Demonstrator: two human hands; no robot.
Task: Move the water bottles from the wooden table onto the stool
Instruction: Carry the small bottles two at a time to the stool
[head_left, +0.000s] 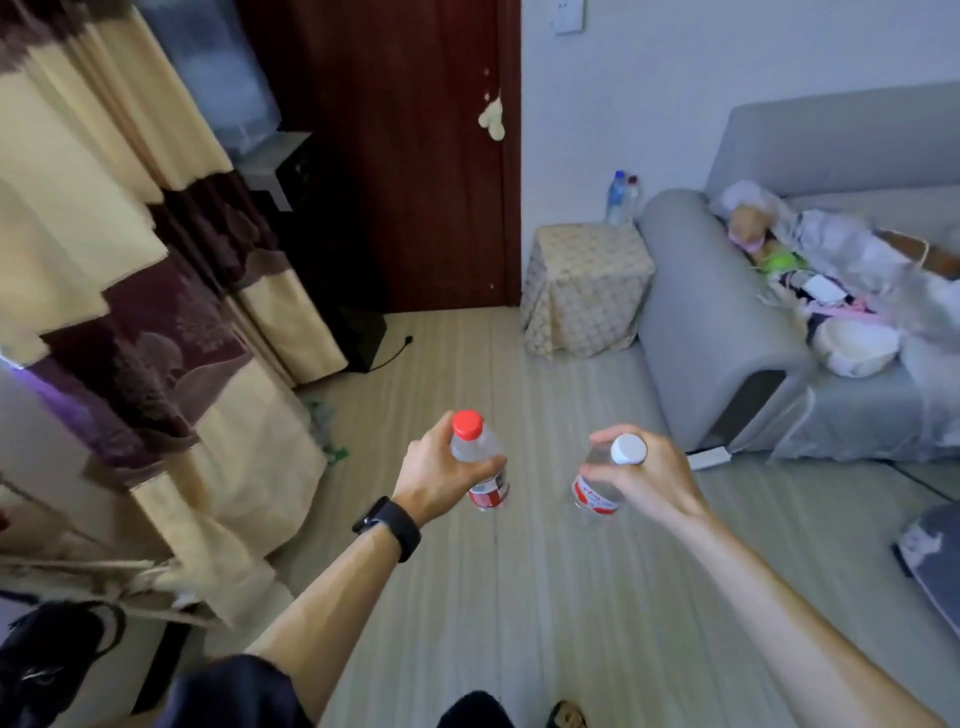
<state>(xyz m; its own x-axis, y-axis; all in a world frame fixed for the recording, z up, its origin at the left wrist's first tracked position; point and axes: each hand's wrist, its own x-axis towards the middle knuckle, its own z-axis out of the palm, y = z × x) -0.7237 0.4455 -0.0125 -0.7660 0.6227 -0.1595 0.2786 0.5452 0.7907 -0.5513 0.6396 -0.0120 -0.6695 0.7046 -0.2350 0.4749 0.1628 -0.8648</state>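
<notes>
While the left hand (436, 470) grips a red-capped bottle (480, 457), the right hand (649, 478) grips a white-capped bottle (597, 493), both above the floor (519, 597); two bottles (621, 200) stand at the stool's (582, 280) far right corner.

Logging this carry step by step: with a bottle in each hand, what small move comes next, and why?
Probably a step toward the cloth-covered stool: the left hand grips the red-capped bottle, the right hand the white-capped bottle, both above the floor, well short of the stool.
</notes>
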